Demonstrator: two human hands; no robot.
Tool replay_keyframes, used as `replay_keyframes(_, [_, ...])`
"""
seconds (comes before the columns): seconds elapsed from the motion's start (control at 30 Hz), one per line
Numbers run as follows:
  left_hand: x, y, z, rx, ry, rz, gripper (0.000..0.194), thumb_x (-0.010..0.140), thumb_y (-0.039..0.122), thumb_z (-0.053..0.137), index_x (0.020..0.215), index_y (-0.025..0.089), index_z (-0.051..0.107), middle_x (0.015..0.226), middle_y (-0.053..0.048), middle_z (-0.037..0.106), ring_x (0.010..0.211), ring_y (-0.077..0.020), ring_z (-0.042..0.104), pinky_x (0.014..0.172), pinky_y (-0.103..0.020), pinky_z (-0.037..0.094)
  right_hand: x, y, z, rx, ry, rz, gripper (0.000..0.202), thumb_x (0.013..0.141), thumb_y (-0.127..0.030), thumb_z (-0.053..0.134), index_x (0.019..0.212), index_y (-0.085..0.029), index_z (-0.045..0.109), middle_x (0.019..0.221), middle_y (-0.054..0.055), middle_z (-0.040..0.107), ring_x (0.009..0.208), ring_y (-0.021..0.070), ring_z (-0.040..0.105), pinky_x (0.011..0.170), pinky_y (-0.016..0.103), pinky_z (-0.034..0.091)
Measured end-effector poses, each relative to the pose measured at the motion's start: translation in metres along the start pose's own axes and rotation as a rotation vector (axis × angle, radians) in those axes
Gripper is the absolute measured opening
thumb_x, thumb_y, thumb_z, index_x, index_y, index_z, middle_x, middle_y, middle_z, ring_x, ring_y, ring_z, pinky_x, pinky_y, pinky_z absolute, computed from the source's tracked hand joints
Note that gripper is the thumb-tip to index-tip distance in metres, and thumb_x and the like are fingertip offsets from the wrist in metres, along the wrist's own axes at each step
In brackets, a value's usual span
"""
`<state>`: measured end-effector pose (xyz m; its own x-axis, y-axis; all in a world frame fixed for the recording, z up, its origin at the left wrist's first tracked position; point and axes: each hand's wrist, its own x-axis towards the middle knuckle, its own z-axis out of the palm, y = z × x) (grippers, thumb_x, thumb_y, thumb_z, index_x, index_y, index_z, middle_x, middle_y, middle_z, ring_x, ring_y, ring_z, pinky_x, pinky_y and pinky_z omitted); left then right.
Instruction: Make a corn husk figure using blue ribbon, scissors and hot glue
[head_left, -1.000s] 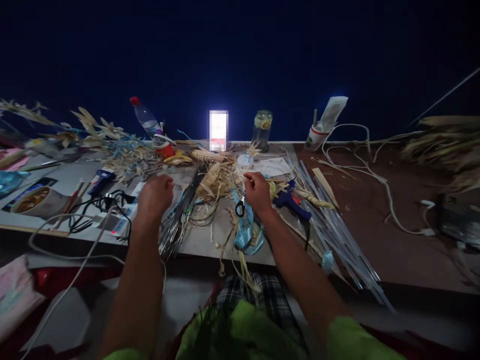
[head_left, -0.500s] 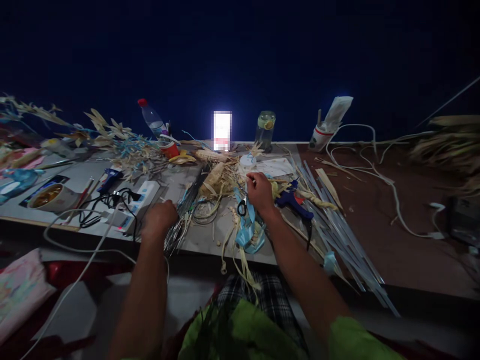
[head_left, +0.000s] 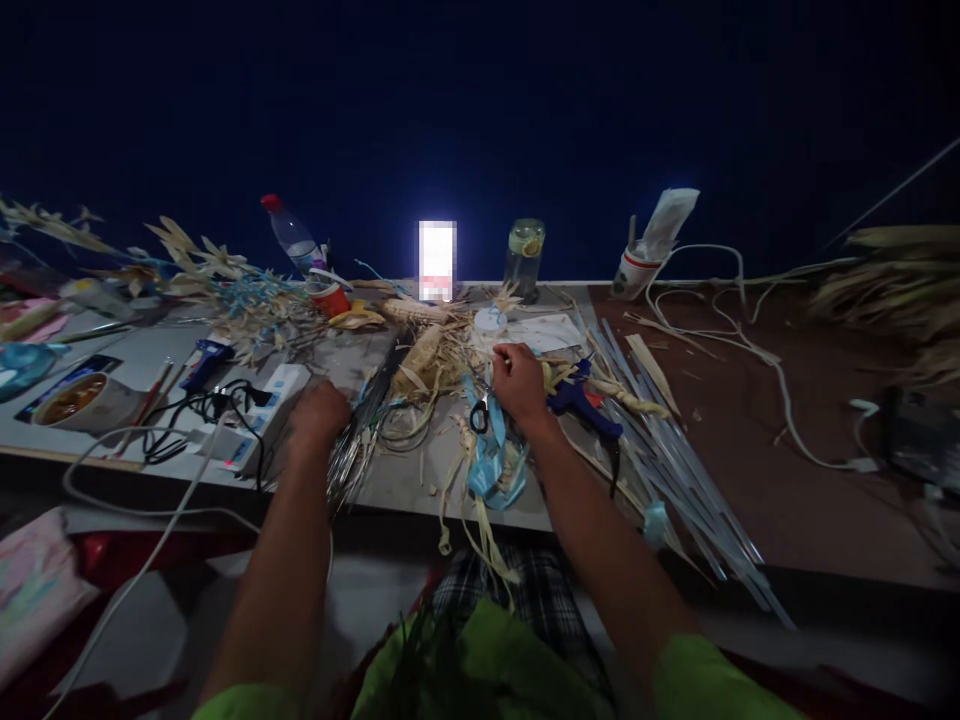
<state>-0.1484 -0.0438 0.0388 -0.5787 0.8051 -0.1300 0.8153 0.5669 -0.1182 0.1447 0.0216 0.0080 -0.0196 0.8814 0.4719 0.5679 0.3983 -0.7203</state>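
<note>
My left hand point(head_left: 321, 412) is low over the table between a white power strip point(head_left: 271, 405) and a bundle of thin wires point(head_left: 352, 465). It is blurred and its fingers point away, so I cannot see if they hold anything. My right hand point(head_left: 519, 380) is closed, thumb and fingers pinched together; what sits in the pinch is too small to make out. Just left of it lie scissors with black handles point(head_left: 478, 416) on a crumpled light-blue ribbon point(head_left: 495, 482). Corn husk strips point(head_left: 491, 550) hang over the table's front edge. A blue glue gun point(head_left: 585, 405) lies right of my right hand.
Long clear sticks point(head_left: 679, 480) stick out past the front edge. A jar point(head_left: 525, 260), a lit screen point(head_left: 437, 260) and a tilted bottle point(head_left: 291, 235) stand along the back. A bowl point(head_left: 94, 400) and another glue gun point(head_left: 205, 365) are left; white cables point(head_left: 787, 400) cross the right.
My left hand has shifted slightly left and away from me. My right hand keeps its pinch in nearly the same place. The whole view has turned a little.
</note>
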Motion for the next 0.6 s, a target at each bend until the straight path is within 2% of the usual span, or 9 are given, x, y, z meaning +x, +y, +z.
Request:
replay_keyframes(0.07, [0.001, -0.001, 0.002, 0.009, 0.001, -0.012, 0.047, 0.084, 0.034, 0.032, 0.115, 0.007, 0.054, 0.113, -0.027, 0.056, 0.105, -0.0372, 0.055, 0.079, -0.045, 0.044, 0.0, 0.0, 0.0, -0.007, 0.004, 0.003, 0.023, 0.08, -0.021, 0.043, 0.09, -0.014, 0.062, 0.088, 0.011, 0.061, 0.086, 0.0209, 0.055, 0.081, 0.034, 0.045])
replay_keyframes(0.2, [0.001, 0.005, -0.003, -0.043, 0.007, 0.14, 0.042, 0.084, 0.029, 0.03, 0.105, 0.01, 0.061, 0.104, -0.022, 0.062, 0.099, -0.0318, 0.059, 0.078, -0.04, 0.044, 0.0, 0.001, 0.0, -0.004, 0.007, -0.004, 0.023, 0.08, -0.02, 0.042, 0.089, -0.013, 0.062, 0.088, 0.011, 0.061, 0.085, 0.0203, 0.055, 0.081, 0.034, 0.045])
replay_keyframes(0.3, [0.006, 0.008, -0.005, -0.016, 0.14, 0.112, 0.045, 0.083, 0.035, 0.034, 0.11, 0.009, 0.059, 0.112, -0.024, 0.058, 0.105, -0.0347, 0.055, 0.079, -0.042, 0.043, 0.001, 0.002, -0.001, -0.01, 0.014, 0.016, 0.024, 0.079, -0.019, 0.042, 0.089, -0.013, 0.062, 0.089, 0.011, 0.061, 0.085, 0.0204, 0.055, 0.08, 0.034, 0.045])
replay_keyframes(0.33, [0.008, 0.007, -0.005, -0.001, 0.148, 0.084, 0.047, 0.082, 0.036, 0.036, 0.111, 0.007, 0.058, 0.113, -0.025, 0.057, 0.106, -0.0359, 0.054, 0.079, -0.043, 0.043, 0.001, 0.002, -0.001, -0.016, 0.012, 0.026, 0.024, 0.079, -0.019, 0.042, 0.089, -0.013, 0.062, 0.089, 0.011, 0.061, 0.085, 0.0206, 0.055, 0.08, 0.034, 0.045])
replay_keyframes(0.47, [0.009, 0.005, 0.003, 0.013, 0.0, 0.024, 0.043, 0.081, 0.031, 0.037, 0.104, 0.004, 0.062, 0.105, -0.026, 0.061, 0.097, -0.035, 0.059, 0.075, -0.041, 0.044, 0.001, 0.002, -0.001, -0.034, -0.005, 0.03, 0.024, 0.079, -0.019, 0.042, 0.089, -0.013, 0.063, 0.089, 0.011, 0.062, 0.085, 0.0209, 0.055, 0.081, 0.035, 0.045])
replay_keyframes(0.6, [-0.001, 0.013, 0.004, 0.002, 0.007, 0.149, 0.04, 0.082, 0.028, 0.035, 0.098, 0.006, 0.065, 0.101, -0.026, 0.063, 0.093, -0.0337, 0.061, 0.073, -0.04, 0.044, 0.001, 0.002, -0.001, -0.046, -0.013, 0.024, 0.024, 0.079, -0.019, 0.041, 0.09, -0.014, 0.063, 0.089, 0.011, 0.062, 0.086, 0.0211, 0.055, 0.082, 0.035, 0.045])
